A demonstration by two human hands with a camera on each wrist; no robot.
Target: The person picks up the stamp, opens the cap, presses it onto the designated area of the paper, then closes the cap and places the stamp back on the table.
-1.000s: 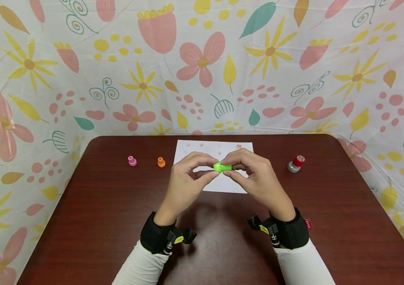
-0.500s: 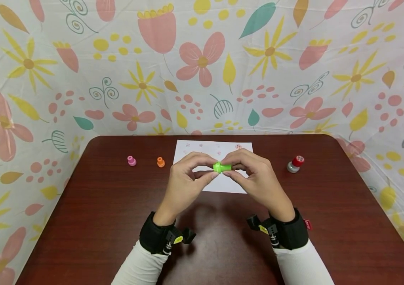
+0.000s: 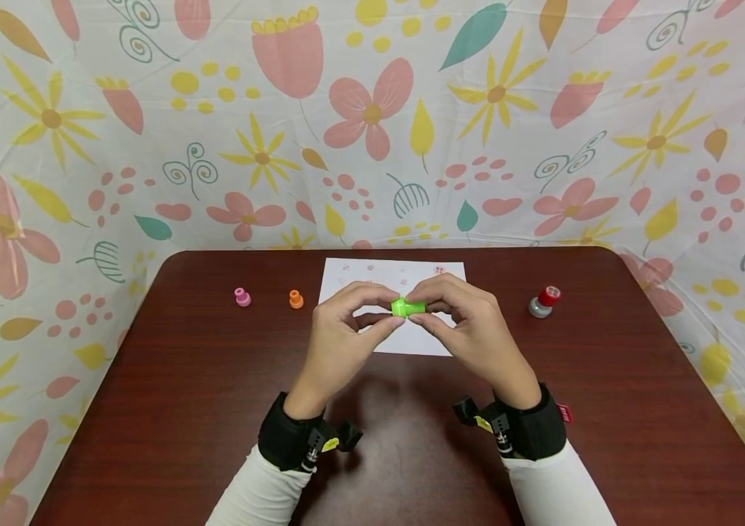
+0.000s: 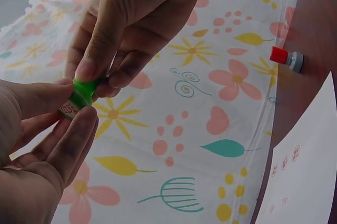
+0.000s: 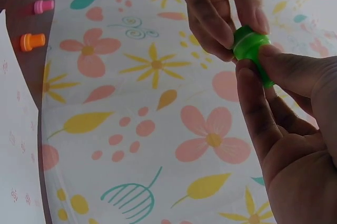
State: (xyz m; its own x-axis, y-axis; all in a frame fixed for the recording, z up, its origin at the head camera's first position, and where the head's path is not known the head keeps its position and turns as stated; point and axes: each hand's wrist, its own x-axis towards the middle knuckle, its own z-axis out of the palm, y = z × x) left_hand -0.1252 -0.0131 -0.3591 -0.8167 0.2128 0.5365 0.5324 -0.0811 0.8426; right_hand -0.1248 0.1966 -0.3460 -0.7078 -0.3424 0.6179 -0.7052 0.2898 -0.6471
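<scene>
A small bright green stamp (image 3: 407, 307) is held sideways between both hands above the paper. The left hand (image 3: 341, 325) pinches its wide end between thumb and fingertips. With thumb and fingers, the right hand (image 3: 476, 321) grips the narrower handle end. The left wrist view shows a reddish printed design on the wide end of the stamp (image 4: 73, 103). From the right wrist, a pale ring shows round the wide part of the green stamp (image 5: 253, 48). Fingertips hide parts of it in every view.
White paper (image 3: 412, 342) with several small red stamp prints lies below the hands. A pink stamp (image 3: 242, 296) and an orange stamp (image 3: 296, 299) stand to the left on the brown table (image 3: 215, 402). A red and grey stamp (image 3: 545, 302) is at the right. Behind hangs a floral cloth (image 3: 372, 190).
Both hands keep their hold on the green stamp; it has shifted only very slightly to the left. The other stamps and the paper stay in place.
</scene>
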